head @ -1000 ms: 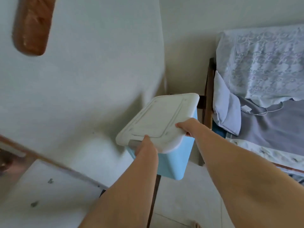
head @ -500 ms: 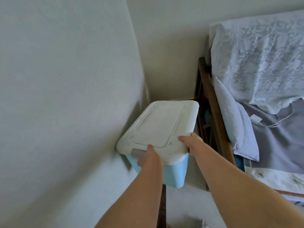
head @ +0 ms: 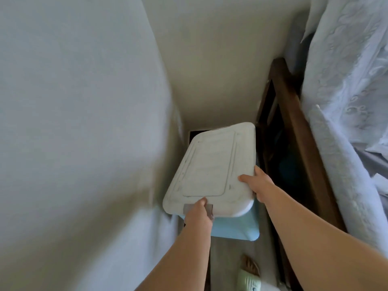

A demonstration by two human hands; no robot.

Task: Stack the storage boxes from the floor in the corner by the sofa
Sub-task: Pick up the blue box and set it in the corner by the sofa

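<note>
Both arms outstretched, left hand (head: 198,214) and right hand (head: 259,184) clasp fingers round the storage box (head: 212,171).

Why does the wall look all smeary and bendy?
Head view: the pale wall on the left is streaked with motion blur, and the wide lens curves its edges; the white-lidded light blue plastic storage box stays fairly sharp; the gap beside the dark wooden sofa frame lies in deep shadow.
</note>
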